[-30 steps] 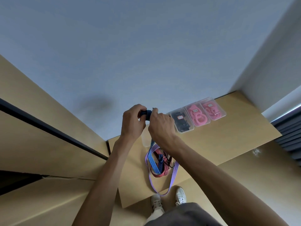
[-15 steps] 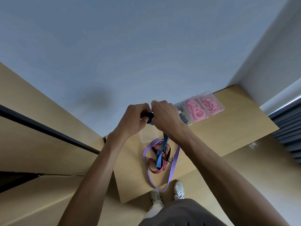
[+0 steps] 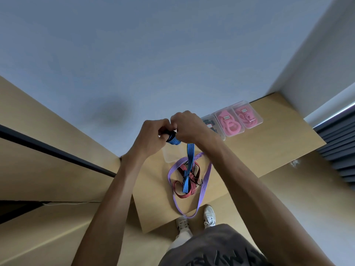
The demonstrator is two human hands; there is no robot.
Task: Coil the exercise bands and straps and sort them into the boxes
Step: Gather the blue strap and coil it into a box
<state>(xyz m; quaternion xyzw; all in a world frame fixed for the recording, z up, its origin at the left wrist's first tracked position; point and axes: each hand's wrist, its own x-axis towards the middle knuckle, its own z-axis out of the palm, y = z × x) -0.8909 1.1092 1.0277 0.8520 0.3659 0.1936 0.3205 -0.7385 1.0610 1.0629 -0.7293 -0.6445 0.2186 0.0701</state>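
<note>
A blue striped strap [image 3: 190,156] is partly rolled into a coil between my left hand [image 3: 151,137] and my right hand [image 3: 189,127], both closed on it above the table. Its loose tail hangs down onto a pile made of a red striped strap [image 3: 184,194] and a long purple band [image 3: 203,189]. An empty clear box [image 3: 171,153] lies right under my hands. Further right stand a box with black straps [image 3: 211,125], partly hidden by my right hand, and two boxes with pink bands [image 3: 229,125] [image 3: 247,116].
The light wooden table [image 3: 269,148] meets a blue-grey wall behind the boxes. Another wooden surface with a dark gap [image 3: 57,152] lies to the left. My white shoes [image 3: 209,215] stand below the table's near edge, which the purple band overhangs.
Both hands have kept rolling the blue strap, so its hanging tail is shorter on the pile. The hands shifted slightly right, toward the black-strap box.
</note>
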